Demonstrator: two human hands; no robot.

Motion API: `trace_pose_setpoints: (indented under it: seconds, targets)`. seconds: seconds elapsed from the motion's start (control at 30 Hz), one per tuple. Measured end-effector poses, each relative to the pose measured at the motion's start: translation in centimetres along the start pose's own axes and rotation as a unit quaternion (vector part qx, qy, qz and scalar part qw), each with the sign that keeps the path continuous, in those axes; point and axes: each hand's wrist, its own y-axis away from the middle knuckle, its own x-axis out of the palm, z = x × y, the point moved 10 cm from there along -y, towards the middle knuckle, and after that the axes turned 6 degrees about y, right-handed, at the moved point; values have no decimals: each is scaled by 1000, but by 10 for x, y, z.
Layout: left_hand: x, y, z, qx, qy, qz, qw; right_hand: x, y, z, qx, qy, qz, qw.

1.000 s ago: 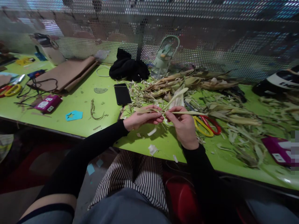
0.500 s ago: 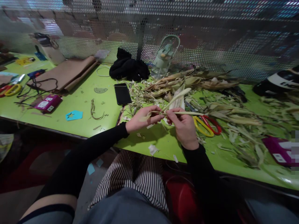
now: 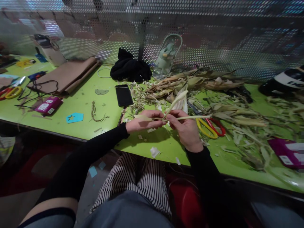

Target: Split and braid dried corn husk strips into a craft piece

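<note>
Clock: 12 is straight ahead of the hands, 6 is the person's tummy.
Desk: the green desk (image 3: 133, 147) has lots of stuff on it.
Leafy mess: a big heap of dry leaves (image 3: 190, 83) lies from 12 to 2, and little bits lie around the hands.
Scissors: the red and yellow scissors (image 3: 224, 129) sit at 3, right beside the right hand. In this view a leaf strip crosses over their handles.
Phone: the black phone (image 3: 123, 95) lies flat at 10.
Back row: a black cloth (image 3: 130, 69) is bunched up at 11, and a green bottle (image 3: 163, 61) stands at 12.
Left side: a blue tag (image 3: 77, 118) with a star is at 9, and a brown sheet (image 3: 68, 74) is folded at 10.
Right side: a purple box (image 3: 282, 155) is at 4.
Arms: the left one comes in from 8, the right one from 5, both in black sleeves.
Hands: the left hand (image 3: 144, 122) and right hand (image 3: 186, 129) pinch the leaf strips (image 3: 177, 103), fingertips close together.
Leaf strips: they poke out toward 9, 1 and 3, near the desk's front edge.
</note>
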Motion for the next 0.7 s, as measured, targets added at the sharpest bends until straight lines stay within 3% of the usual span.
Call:
trace_pose_setpoints:
  seconds: [0.13,0.23,0.37,0.53,0.7]
  targets:
    - [-4,-2,4,-10,56,-31,998,-2,1,2,-11,7,-15,1000]
    - [-9,-2,0,7,44,-53,998,-8,0,-5,5,-24,-51,998]
    - [-4,1,-9,33,-41,-40,998,-15,0,-15,23,-21,-92,995]
    - [1,3,-18,57,-96,-33,993,-15,2,-20,38,-25,-93,995]
    - [9,6,-21,79,-114,18,990,-12,3,-19,38,-44,-91,994]
